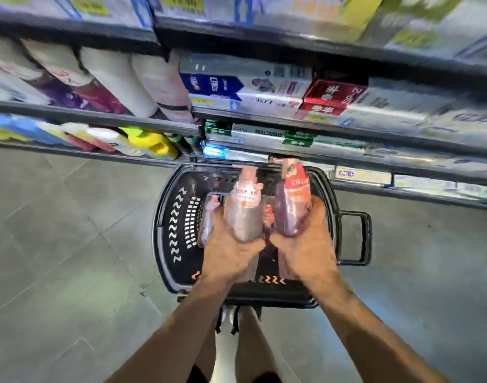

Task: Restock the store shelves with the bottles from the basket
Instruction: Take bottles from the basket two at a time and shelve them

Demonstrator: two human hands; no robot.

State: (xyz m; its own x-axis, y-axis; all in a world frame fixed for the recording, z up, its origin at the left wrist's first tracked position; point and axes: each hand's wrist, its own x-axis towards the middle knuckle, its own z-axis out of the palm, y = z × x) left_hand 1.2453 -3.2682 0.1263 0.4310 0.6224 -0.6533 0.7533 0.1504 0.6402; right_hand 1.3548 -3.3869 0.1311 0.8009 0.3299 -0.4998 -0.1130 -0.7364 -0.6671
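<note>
Left grip (231, 254), right grip (303, 244) around bottles (245, 214)

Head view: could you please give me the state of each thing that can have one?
Left hand, grip round pink bottle.
Right hand, grip round purple bottle.
Pink bottle, held over basket.
Purple bottle, held over basket.
Basket, on floor, third bottle inside.
Shelves, stocked.

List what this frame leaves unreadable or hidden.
Head view, pink bottle and purple bottle: label print motion-blurred.
Head view, basket: remaining bottles mostly covered by the left hand, right hand and held bottles.
Head view, top shelf: goods blurred, cut off by the upper edge.
</note>
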